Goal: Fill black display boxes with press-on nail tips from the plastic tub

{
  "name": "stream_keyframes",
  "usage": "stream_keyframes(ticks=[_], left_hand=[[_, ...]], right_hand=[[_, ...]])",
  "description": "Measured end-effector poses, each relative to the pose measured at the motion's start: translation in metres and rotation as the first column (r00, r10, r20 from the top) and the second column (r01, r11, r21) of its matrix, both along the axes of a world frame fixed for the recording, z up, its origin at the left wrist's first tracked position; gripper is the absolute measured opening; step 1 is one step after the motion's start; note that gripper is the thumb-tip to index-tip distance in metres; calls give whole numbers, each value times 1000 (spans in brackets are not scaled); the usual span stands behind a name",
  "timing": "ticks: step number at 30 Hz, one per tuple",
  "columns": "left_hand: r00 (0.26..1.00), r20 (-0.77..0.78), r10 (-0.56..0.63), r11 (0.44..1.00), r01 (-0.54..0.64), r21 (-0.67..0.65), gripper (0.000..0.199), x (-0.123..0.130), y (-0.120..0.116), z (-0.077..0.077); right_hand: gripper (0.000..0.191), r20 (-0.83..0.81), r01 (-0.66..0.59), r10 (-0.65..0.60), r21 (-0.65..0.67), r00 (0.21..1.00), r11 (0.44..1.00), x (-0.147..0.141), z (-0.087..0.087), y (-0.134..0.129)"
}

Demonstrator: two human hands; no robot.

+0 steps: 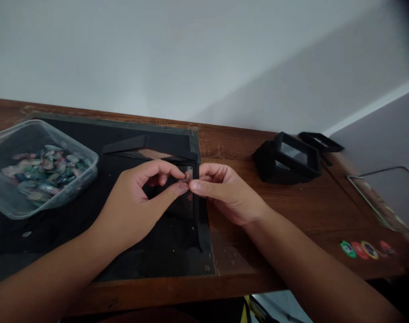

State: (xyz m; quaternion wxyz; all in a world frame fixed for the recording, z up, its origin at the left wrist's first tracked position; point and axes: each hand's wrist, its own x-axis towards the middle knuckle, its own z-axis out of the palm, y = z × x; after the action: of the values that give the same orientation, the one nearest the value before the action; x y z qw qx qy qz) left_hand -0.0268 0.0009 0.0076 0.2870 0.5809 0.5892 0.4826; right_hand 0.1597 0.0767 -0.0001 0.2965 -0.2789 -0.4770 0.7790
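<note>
A black box [196, 208] with a glossy panel stands on the dark mat in front of me, its dark flap [133, 144] spread out behind it. My right hand [226, 190] pinches the box's right edge between thumb and fingers. At the same corner, my left hand [140, 190] has its thumb and index finger almost together at a small clear, pinkish piece [188, 172]. The two thumb tips nearly meet there. Whether that piece is loose or fixed to the panel I cannot make out. The left hand's other fingers are curled and partly hidden.
A clear plastic tub [85, 172] of small polished stones [51, 172] sits to the left. Black boxes with windows [288, 157] stand at the back right. Several round colourful badges [359, 249] lie near the right front edge. A pale wall rises behind the wooden table [238, 251].
</note>
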Motion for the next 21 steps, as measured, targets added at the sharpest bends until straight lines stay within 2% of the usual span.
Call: stream_keyframes(ticks=[10,21], left_hand=[[1000,7,-24,1000,24,-10,9,0,0,2],[1000,4,1,1000,-1,-1,6,-1,0,-1]], right_hand=[[31,32,11,-11,-8,999,1000,0,2,-1],[31,25,6,-6,-2,1000,1000,1,2,0]])
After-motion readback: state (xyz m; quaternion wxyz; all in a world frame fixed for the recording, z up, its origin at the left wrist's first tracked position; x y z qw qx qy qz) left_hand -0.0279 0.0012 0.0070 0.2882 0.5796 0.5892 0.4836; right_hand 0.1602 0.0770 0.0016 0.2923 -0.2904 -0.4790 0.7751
